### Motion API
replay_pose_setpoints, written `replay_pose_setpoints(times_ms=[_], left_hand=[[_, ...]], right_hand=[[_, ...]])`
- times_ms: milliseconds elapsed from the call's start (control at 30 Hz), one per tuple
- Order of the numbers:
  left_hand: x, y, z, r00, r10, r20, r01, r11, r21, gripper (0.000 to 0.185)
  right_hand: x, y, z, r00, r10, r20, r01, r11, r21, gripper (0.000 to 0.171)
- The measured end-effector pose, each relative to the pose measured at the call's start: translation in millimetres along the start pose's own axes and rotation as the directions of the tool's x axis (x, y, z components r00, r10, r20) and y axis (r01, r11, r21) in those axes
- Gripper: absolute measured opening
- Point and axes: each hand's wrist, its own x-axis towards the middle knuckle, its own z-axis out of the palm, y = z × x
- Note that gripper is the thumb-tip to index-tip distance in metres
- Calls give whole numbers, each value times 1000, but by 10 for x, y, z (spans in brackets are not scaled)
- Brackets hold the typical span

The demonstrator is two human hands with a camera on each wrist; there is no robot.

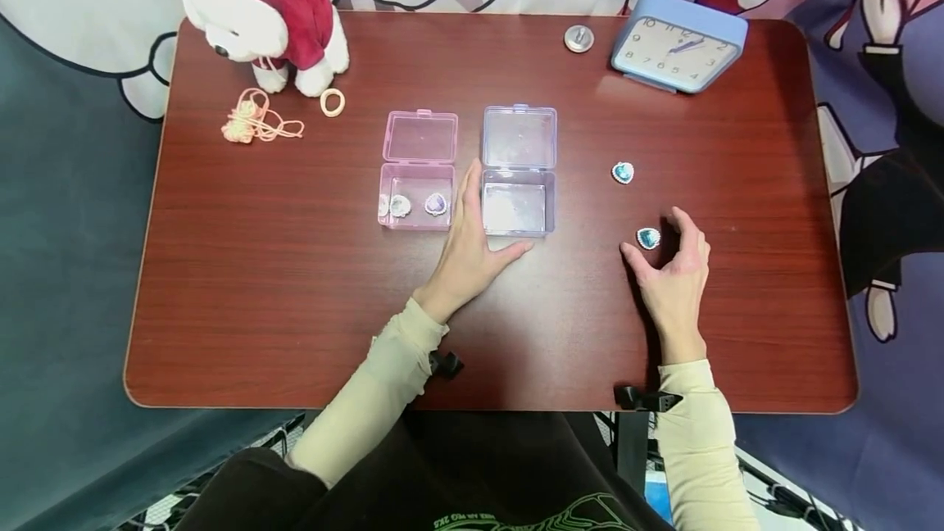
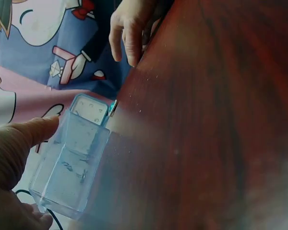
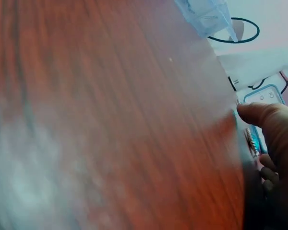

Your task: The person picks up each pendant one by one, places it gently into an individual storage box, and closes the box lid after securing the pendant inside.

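Blue gem [image 1: 648,238], clock [image 1: 676,47] numerals 8–12

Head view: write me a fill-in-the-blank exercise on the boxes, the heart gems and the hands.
1. The left hand rests flat on the table against the clear ____ box.
2. The pink box holds ____ heart gems.
3. The right hand curls its fingers around a ____ heart gem lying on the table.
4. A second blue heart gem lies on the table, nearer the ____ than the first.

Missing words: blue; three; blue; clock
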Motion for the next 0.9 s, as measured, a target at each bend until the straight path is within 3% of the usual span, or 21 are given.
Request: replay_pose_setpoints(times_ms=[267, 467, 900], left_hand=[[6, -117, -4, 995, -94, 16, 94, 994, -53, 125], [-11, -198, -15, 994, -95, 45, 99, 993, -69, 119], [32, -223, -21, 995, -82, 52, 86, 992, -89, 101]], right_hand=[[8, 4, 17, 1000, 1, -20, -1, 1000, 1, 74], [15, -1, 5, 999, 8, -35, -7, 999, 34, 70], [14, 1, 10, 998, 39, -57, -36, 998, 53, 56]])
